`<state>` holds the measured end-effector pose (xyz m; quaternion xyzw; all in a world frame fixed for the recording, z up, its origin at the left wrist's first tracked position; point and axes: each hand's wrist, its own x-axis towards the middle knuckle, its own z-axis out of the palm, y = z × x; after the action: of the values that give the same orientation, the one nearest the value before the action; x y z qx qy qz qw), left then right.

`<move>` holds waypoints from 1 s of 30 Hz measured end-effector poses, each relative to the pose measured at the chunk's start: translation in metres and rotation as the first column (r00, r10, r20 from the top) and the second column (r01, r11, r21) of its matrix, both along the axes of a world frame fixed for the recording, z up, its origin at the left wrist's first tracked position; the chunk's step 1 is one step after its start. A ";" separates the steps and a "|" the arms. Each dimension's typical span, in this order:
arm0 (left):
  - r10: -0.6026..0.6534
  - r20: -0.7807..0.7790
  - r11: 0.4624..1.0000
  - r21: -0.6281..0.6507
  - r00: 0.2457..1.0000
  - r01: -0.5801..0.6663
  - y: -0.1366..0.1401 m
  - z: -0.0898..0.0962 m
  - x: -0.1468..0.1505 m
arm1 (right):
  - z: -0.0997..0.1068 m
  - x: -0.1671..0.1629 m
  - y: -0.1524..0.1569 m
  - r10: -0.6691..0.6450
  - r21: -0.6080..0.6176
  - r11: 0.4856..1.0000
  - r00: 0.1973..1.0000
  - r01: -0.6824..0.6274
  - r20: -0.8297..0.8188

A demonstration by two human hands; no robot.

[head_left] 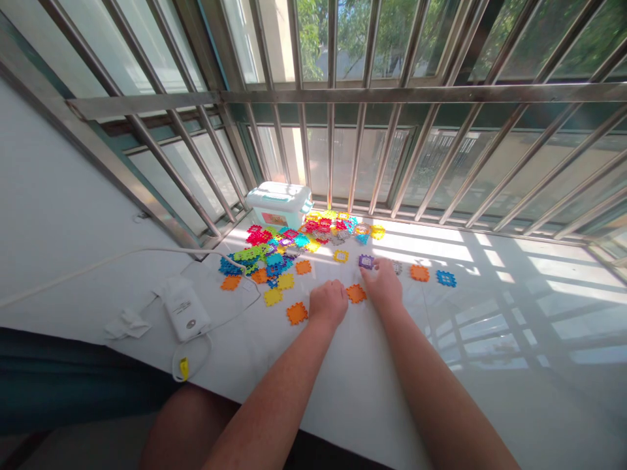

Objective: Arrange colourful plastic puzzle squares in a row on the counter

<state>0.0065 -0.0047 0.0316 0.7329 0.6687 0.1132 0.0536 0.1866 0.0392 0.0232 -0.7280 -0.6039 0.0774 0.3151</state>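
My right hand [385, 285] has its thumb and index finger at the edges of a purple square interlocking tile [366, 262] that lies on the white ledge. Partly behind those fingers shows a greyish clear tile [397, 267]. My left hand [329, 302] is closed in a loose fist on the ledge, and what its fingers may hold is hidden. Between the two hands lies an orange tile [356, 294]. Another orange tile [296, 313] is just left of my left hand. Farther right, an orange tile [420, 273] and a blue tile [446, 279] continue the row.
A heap of coloured tiles [274, 251] spreads before a lidded pale plastic box [279, 204]. A yellow tile [341, 256] lies apart. At left are a white power bank [183, 310], a cable [171, 250] and crumpled tissue [128, 324]. Metal window bars [360, 153] border the ledge.
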 end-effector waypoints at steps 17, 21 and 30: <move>0.010 -0.007 0.998 -0.062 1.000 -0.010 -0.002 0.011 0.000 | 0.010 0.004 -0.048 0.458 -0.101 0.884 0.889 -0.456 -0.007; 0.015 -0.006 0.999 -0.051 1.000 -0.015 -0.002 0.009 0.000 | 0.007 0.010 -0.045 0.412 -0.033 0.910 0.910 -0.413 -0.046; 0.018 -0.010 0.998 -0.051 1.000 -0.019 -0.001 0.007 0.000 | 0.010 0.089 -0.023 -0.207 0.252 0.949 0.977 0.187 0.053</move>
<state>0.0068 -0.0057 0.0383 0.7256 0.6784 0.0929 0.0684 0.2755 0.0161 0.0334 -0.7427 -0.5450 -0.0585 0.3848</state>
